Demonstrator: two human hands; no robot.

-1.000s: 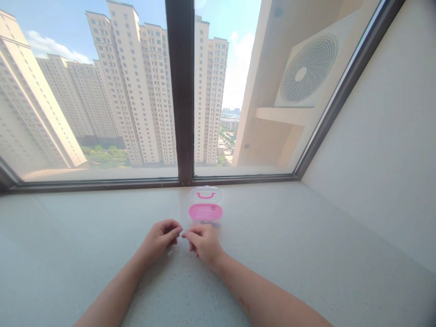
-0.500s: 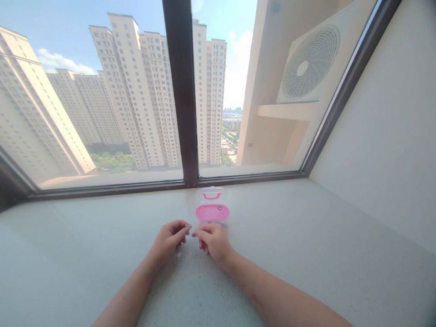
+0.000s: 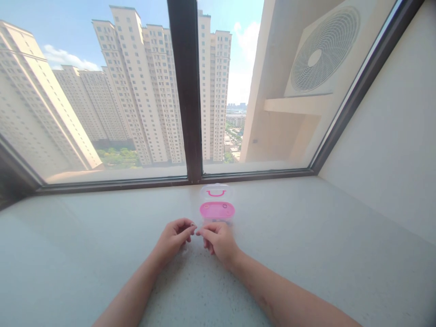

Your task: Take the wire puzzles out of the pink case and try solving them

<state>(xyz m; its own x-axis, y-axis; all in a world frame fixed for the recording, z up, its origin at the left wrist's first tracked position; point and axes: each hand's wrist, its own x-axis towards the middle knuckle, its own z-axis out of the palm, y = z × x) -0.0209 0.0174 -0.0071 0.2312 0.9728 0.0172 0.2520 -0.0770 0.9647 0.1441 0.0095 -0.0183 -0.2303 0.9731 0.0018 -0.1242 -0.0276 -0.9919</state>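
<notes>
My left hand (image 3: 177, 238) pinches a small, pale ring-like piece (image 3: 193, 225) between thumb and index finger. Just to its right, the fingertips of my right hand (image 3: 220, 240) are pressed together close to that piece; whatever they hold, if anything, is too small to make out. Behind my right hand stands a pink tray (image 3: 217, 211), with two small rings near its back edge. Under the tray, a clear box part with dark bits inside is mostly hidden by the hand. A clear lid (image 3: 223, 187) with a pink handle (image 3: 216, 194) rises behind the tray.
Both forearms reach over a pale speckled sill (image 3: 289, 236). A small clear bit (image 3: 184, 251) lies under my left hand. The dark window frame (image 3: 193, 136) runs along the back, and a white wall (image 3: 384, 150) closes off the right side.
The whole view has shifted slightly, so everything sits a little further right. My hands keep nearly the same pinched pose, their fingertips slightly closer together.
</notes>
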